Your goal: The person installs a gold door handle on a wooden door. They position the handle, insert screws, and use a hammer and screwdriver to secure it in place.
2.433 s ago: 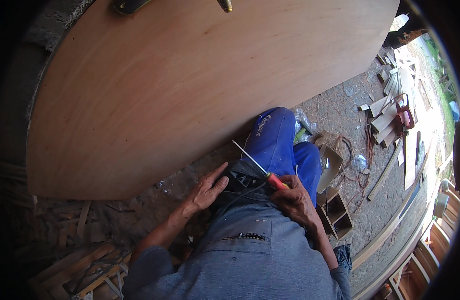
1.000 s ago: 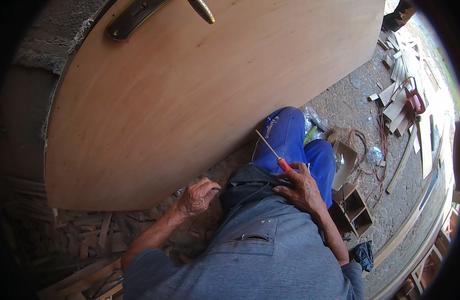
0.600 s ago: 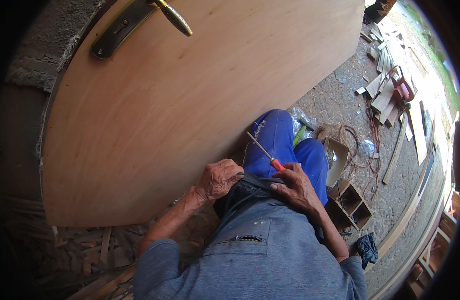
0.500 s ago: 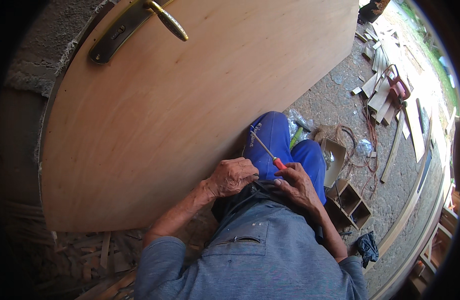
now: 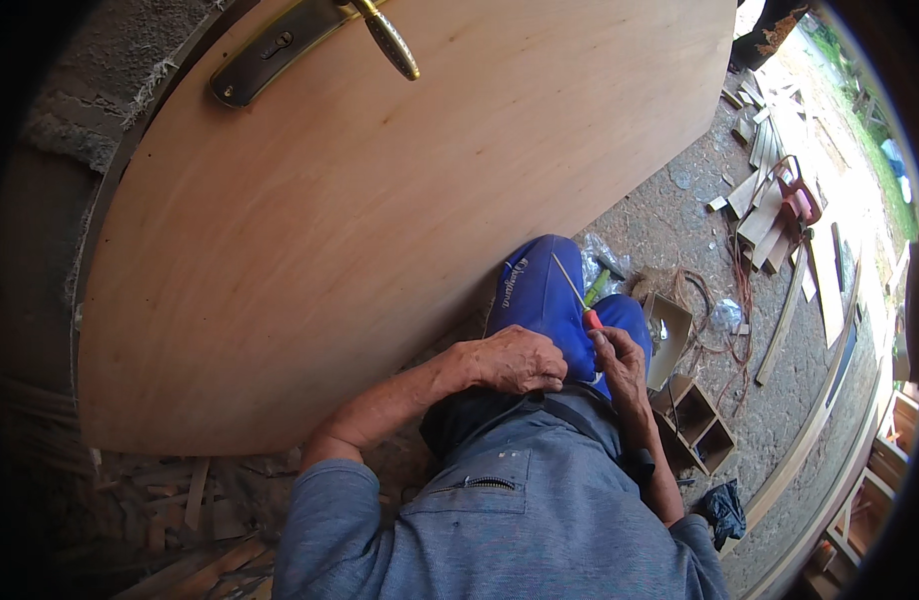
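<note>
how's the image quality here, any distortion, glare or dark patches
Head view: strong fisheye, so the straight edges of the wooden door bow toward the rim and the corners go black. The top right ground by the scrap planks is washed out by sun, while the wall at the left lies in deep shadow. The left hand, right hand and screwdriver are evenly lit and fairly sharp.

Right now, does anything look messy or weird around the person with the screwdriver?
Yes. Wood offcuts lie scattered on the ground to the right, a tangled cord trails among them, and splinters litter the ground under the door. The right hand holds the screwdriver.
</note>
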Demonstrator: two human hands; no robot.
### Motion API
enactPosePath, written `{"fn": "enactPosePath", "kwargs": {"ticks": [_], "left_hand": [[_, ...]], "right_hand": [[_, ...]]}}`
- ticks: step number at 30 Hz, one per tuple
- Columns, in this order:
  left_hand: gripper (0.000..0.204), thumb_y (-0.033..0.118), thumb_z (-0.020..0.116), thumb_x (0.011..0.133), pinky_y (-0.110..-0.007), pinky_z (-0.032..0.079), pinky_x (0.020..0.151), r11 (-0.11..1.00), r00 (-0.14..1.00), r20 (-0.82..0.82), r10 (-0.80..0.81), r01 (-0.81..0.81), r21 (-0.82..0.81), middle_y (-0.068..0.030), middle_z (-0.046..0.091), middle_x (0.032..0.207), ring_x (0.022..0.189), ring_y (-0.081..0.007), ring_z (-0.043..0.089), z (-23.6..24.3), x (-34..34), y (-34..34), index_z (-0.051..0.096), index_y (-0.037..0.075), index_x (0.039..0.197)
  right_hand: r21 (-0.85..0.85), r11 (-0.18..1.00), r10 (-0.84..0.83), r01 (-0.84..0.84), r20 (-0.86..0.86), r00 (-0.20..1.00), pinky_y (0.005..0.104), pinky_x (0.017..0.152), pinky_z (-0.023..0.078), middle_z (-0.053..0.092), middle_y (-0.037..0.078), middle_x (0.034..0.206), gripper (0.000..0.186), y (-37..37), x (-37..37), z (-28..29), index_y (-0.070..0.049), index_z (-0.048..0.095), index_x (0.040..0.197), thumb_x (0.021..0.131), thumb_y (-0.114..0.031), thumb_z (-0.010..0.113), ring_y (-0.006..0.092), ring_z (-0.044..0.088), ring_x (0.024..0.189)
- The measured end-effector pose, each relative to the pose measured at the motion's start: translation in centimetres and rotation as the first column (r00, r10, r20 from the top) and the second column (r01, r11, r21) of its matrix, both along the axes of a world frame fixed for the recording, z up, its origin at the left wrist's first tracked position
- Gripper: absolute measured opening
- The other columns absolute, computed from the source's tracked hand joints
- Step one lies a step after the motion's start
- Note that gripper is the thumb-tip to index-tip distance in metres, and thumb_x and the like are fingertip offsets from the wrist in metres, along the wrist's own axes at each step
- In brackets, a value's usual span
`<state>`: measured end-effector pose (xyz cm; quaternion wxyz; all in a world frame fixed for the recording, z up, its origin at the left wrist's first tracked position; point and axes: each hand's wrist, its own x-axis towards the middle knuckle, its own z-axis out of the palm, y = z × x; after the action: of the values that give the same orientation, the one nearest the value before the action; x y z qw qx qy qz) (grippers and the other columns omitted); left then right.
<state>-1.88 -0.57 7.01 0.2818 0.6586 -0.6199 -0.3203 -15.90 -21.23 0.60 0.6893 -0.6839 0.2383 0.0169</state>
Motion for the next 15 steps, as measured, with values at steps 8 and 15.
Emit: {"fn": "enactPosePath", "kwargs": {"ticks": [8, 15], "left_hand": [[0.051, 0.048, 0.061, 0.101, -0.045, 0.055, 0.097, 0.924, 0.926, 0.013, 0.378, -0.376, -0.065, -0.0168, 0.073, 0.116, 0.114, -0.0377, 0.068, 3.0, 0.9, 2.3, 0.066, 0.011, 0.136], [0.045, 0.023, 0.082, 0.086, -0.045, 0.054, 0.094, 0.478, 0.286, 0.383, 0.878, -0.500, -0.722, -0.0128, 0.073, 0.116, 0.107, -0.0321, 0.068, 17.8, 7.5, 10.4, 0.071, 0.006, 0.126]], "right_hand": [[0.128, 0.991, -0.065, 0.049, 0.125, 0.990, 0.0230, 0.071, 0.048, 0.069, 0.003, 0.112, 0.035, 0.6, 0.8, 3.3, -0.004, 0.061, 0.131, 0.100, -0.016, 0.070, 0.0065, 0.057, 0.082], [0.021, 0.999, -0.042, 0.038, 0.210, 0.977, 0.0238, 0.067, 0.050, 0.066, 0.008, 0.122, 0.046, 0.4, 2.5, 2.9, -0.002, 0.055, 0.140, 0.099, -0.014, 0.070, 0.0083, 0.061, 0.084]]}}
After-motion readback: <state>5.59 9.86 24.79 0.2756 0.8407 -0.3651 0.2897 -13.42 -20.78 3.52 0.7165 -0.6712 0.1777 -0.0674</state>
